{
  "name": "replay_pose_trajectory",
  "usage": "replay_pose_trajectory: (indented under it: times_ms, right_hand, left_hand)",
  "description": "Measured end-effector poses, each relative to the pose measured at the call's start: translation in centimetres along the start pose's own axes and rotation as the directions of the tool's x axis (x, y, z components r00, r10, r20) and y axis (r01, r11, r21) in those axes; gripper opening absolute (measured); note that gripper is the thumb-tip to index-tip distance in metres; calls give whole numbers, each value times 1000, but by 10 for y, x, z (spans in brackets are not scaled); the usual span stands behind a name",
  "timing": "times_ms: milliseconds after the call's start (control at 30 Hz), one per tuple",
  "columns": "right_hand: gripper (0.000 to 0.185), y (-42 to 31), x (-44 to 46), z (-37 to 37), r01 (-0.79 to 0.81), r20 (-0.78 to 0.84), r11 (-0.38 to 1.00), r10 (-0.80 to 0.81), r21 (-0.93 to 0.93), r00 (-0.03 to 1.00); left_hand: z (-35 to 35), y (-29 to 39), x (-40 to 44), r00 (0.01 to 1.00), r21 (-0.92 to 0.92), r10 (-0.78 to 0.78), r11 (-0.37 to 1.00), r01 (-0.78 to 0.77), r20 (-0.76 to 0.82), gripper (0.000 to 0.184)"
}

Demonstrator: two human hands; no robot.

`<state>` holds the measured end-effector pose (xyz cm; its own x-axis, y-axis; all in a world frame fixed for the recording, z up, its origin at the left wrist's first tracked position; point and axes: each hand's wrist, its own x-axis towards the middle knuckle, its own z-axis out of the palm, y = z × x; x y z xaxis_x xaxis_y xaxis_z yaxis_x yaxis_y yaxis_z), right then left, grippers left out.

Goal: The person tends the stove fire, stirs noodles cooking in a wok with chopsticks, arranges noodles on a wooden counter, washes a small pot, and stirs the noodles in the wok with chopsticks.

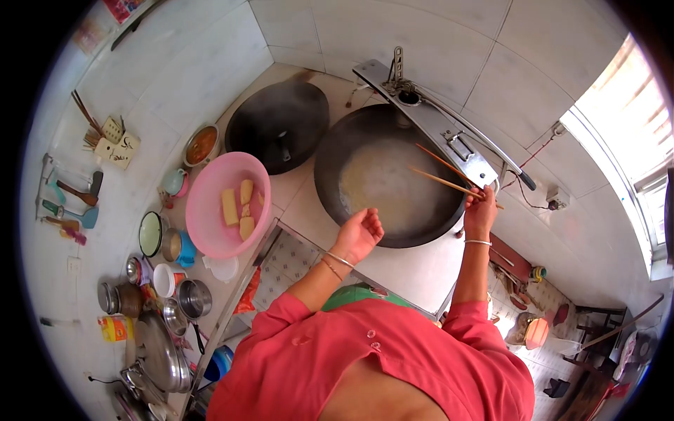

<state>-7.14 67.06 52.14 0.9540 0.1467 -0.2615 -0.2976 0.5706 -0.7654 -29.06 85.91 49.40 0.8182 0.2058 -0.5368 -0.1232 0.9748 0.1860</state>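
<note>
My right hand (480, 210) is closed around a pair of wooden chopsticks (444, 180), their tips pointing left over the large black wok (327, 179). Steaming, cloudy liquid (386, 182) fills the wok, and the steam blurs what lies in it. My left hand (359, 235) hovers at the wok's near edge, palm up with loosely curled fingers and nothing visible in it. Across the wok's far right side lies a metal press (428, 125) with a long lever handle (484, 144). Pale dough rolls (230, 207) sit in a pink basin (199, 228) to the left.
A black wok lid (277, 130) lies behind the basin, beside a bowl of reddish food (202, 145). Pots, cups and a lidded steel pan (160, 351) crowd the left counter. Utensils hang on the left wall. A window (625, 133) is at right.
</note>
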Motion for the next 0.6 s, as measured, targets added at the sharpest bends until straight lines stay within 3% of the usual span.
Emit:
replay_pose_trajectory:
  times_ms: [133,200,400,600]
  right_hand:
    - [19,5,12,-3,7,-53,998,-4,70,999]
    - [12,2,18,-2,-43,-50,995,47,90,998]
    - [13,0,28,4,72,-107,997,-73,-14,992]
    - [9,-7,53,-5,70,-102,994,-62,86,993]
  left_hand:
    - [2,-6,6,1000,-9,-2,1000,2,3,15]
    - [3,-6,10,1000,-16,11,1000,-11,-8,15]
    - [-1,-12,21,999,-7,41,999,-41,-28,17]
    - [7,-24,30,999,-8,11,1000,-11,-34,17]
